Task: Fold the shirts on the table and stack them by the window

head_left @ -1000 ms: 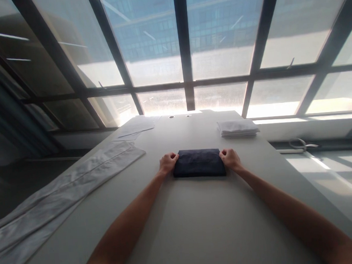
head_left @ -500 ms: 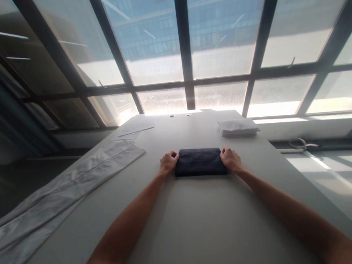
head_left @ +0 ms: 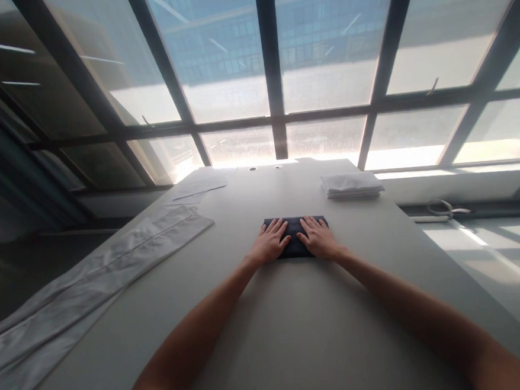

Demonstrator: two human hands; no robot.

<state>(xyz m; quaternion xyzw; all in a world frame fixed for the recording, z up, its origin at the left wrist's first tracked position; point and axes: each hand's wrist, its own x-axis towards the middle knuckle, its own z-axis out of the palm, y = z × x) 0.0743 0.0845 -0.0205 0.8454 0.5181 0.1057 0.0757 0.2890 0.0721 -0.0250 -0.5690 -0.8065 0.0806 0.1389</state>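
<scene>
Two hands [head_left: 270,242] [head_left: 318,238] lie on one dark folded cloth [head_left: 294,240].

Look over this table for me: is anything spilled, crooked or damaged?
Nothing looks spilled or damaged. The one slightly untidy spot is the loose white sheets at the far left of the table, overlapping at uneven angles. The folded dark cloth lies flat beneath the left hand and right hand.

No lettering, labels or numbers can be read.

Gry cloth [head_left: 109,268], papers [head_left: 199,189], wht stack [head_left: 352,184], windows [head_left: 230,90]
</scene>
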